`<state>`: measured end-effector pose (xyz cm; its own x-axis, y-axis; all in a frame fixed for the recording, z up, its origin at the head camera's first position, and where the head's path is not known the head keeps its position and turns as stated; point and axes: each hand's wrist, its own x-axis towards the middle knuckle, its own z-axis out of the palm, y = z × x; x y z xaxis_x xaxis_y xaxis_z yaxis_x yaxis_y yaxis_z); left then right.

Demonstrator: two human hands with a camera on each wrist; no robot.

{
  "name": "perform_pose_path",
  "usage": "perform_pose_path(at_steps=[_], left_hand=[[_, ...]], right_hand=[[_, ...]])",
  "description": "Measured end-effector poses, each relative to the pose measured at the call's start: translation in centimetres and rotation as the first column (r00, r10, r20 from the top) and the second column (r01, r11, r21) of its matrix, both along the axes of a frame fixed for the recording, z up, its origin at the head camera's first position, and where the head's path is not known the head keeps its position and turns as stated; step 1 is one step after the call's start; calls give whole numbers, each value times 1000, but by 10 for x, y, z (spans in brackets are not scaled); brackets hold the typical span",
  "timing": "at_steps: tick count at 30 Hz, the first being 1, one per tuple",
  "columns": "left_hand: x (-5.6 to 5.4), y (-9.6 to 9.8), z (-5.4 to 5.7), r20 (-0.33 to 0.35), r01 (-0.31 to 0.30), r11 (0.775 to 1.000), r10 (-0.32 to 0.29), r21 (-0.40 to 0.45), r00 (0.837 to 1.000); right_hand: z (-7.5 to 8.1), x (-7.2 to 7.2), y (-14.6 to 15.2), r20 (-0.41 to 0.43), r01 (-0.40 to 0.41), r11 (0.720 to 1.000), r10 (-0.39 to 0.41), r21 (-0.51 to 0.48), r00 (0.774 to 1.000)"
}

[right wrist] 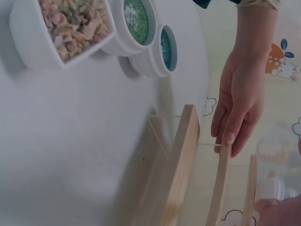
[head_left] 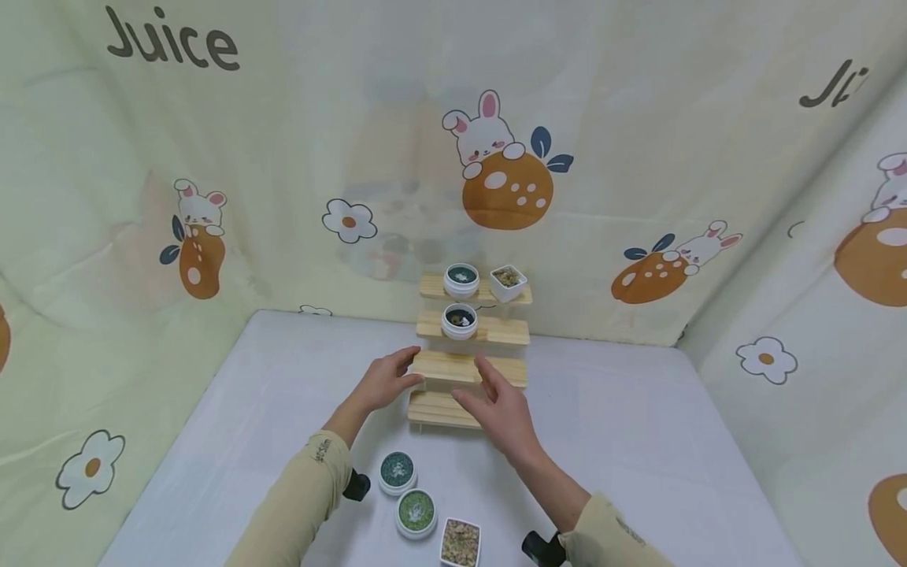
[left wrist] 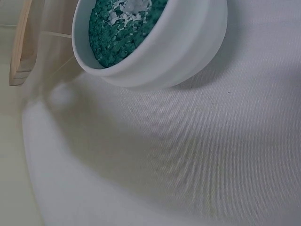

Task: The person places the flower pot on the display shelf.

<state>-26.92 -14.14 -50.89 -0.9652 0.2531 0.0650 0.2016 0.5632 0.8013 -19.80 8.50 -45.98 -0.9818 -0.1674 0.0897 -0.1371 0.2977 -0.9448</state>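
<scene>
A tiered wooden shelf (head_left: 439, 409) with several planks stands against the back cloth. My left hand (head_left: 386, 382) holds the left end of its second-lowest plank, thumb and fingers on either side of the wood in the right wrist view. My right hand (head_left: 505, 413) hovers over the front of the lower planks, fingers apart and holding nothing. On the top plank are a round white pot with teal filling (head_left: 462, 280) and a square white pot (head_left: 507, 282). One plank lower sits a round white pot with dark filling (head_left: 459, 321).
In front of the shelf stand a teal-filled round pot (head_left: 397, 471), a green-filled round pot (head_left: 416, 513) and a square pot of stone chips (head_left: 460, 542), close together on the white tabletop (head_left: 602, 441). Printed cloth (head_left: 397, 142) hangs behind and at both sides.
</scene>
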Motion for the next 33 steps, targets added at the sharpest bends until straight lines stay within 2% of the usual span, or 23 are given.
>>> perform_pose_path(at_steps=[5,14,25,33], left_hand=[[0,0,-1,4,-5,1000,5,4,1000],[2,0,0,1,4,1000,-4,4,1000],[-1,0,0,-5,19,1000,-19,4,1000],[1,1,2,9,-5,1000,5,5,1000]], right_hand=[[-5,10,2,10,-8,1000,8,-7,1000],[-15,27,11,17,-2,999,1,43,1000],[-32,49,23,68,-14,998,10,65,998],[-45,65,24,123,-61,996,53,63,991]])
